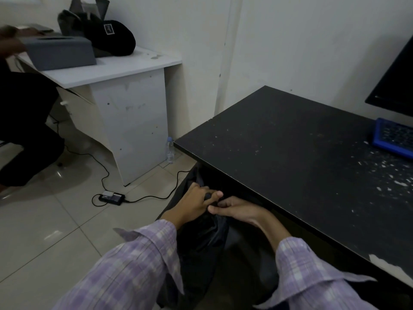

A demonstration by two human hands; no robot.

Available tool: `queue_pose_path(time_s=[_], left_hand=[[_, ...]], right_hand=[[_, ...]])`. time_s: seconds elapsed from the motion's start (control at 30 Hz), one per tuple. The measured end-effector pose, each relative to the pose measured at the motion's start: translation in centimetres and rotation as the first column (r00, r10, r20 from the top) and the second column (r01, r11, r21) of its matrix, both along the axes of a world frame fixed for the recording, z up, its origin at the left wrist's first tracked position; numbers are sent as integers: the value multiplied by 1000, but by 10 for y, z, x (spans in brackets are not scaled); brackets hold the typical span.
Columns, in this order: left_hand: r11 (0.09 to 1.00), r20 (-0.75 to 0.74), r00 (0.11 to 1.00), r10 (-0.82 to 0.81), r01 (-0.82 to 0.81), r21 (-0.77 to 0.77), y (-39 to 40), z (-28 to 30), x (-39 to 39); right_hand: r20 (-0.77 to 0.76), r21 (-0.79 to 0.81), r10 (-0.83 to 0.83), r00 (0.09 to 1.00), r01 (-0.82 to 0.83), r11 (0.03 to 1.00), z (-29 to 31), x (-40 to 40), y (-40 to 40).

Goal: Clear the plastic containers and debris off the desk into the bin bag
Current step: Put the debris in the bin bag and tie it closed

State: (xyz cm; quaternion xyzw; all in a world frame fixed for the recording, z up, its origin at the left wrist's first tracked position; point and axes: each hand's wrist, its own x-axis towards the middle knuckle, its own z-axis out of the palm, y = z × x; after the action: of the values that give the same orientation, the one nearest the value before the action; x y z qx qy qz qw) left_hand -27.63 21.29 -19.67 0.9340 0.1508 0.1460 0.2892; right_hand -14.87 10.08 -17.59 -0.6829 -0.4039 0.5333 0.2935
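Observation:
A black bin bag [201, 238] hangs below the front-left edge of the black desk [290, 153]. My left hand [194, 202] grips the bunched top of the bag, its fingers curled round the plastic. Right beside it, my right hand [232, 209] pinches the same bunched plastic, the two hands touching. White crumbs and flakes of debris [388, 173] lie scattered over the right part of the desk top. No plastic container shows on the desk.
A blue keyboard [393, 137] and a dark monitor [395, 79] stand at the desk's right. A white desk [125, 70] at the left carries a grey box and black bags. A water bottle [169, 149] and a power adapter [111, 198] with cables are on the tiled floor. Another person sits far left.

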Motion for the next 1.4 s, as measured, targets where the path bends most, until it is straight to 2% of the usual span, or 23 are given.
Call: queue_pose_path(time_s=[0.1,0.27,0.5,0.6,0.73,0.93,1.03,1.23,1.4], left_hand=[[994,52,996,-75,78,-73,5,0,7],[985,-112,992,-55,36,-167,10,15,9],[992,-370,929,-4,-44,-122,13,21,7],[995,-412,909,-59,19,-100,14,18,7],[988,-422,903,-80,15,-153,20,22,12],[981,-531,838,-128,27,-194,25,34,12],[971,-546,830,-114,-25,-240,25,34,11],[880,-446,876,-185,-54,-472,23,38,9],[813,-409,893,-187,-92,-574,33,45,9]], right_hand=[[58,37,14,998,-16,999,-8,9,6],[131,48,38,991,-45,998,-1,14,10],[240,100,97,966,-124,987,-3,8,16],[344,80,102,933,-137,987,-2,10,12],[406,180,80,911,-166,970,-1,11,13],[292,213,137,946,-204,956,2,10,10],[275,220,133,952,-197,956,3,10,12],[289,241,85,954,-158,958,4,15,10],[257,271,22,966,-93,958,-1,17,17]])
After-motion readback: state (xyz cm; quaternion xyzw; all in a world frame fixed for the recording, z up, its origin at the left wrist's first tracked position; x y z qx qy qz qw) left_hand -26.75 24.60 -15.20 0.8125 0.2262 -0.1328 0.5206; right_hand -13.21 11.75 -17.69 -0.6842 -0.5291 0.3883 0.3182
